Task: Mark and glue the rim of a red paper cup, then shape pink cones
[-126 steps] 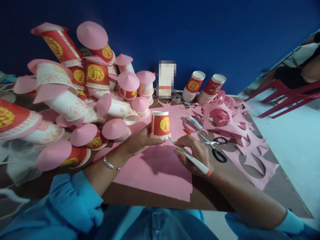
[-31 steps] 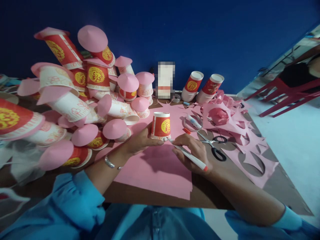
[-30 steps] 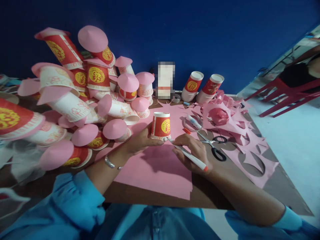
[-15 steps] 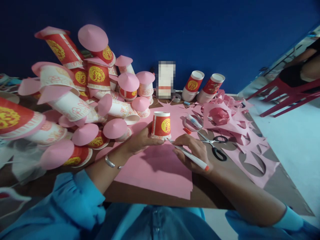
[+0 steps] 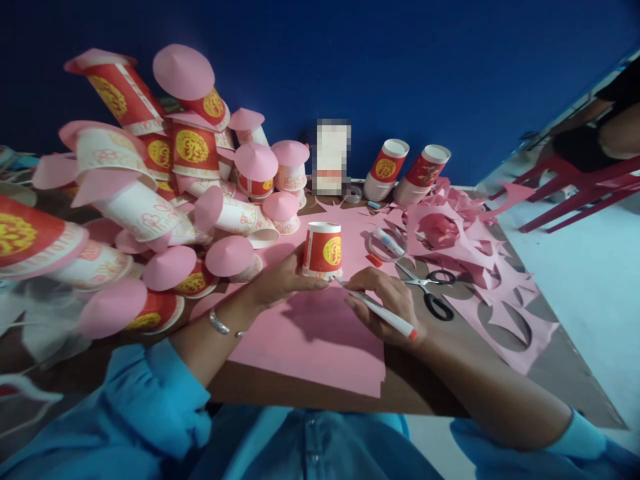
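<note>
Pink scrap now juts out at the right of the cuttings pile. Your left hand grips the red cup, wide end down over pink sheets; your right hand grips the white pen, tip at the cup's lower rim.

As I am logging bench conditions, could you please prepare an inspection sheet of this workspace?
Surface: brown table, with pink paper sheets stacked in the middle.
Things in hand: red-and-white paper cup, narrow end up; white pen, tip at the cup's lower rim, contact unclear.
Clutter: pile of cone-topped cups at left; scissors lying open; pink paper scraps at right; two cup stacks behind.
Hands: left hand holding the cup by its lower part; right hand gripping the pen.
Cables: nothing seen that is clearly one.
Surroundings: blue wall behind; red chair at right, a person partly visible on it.
</note>
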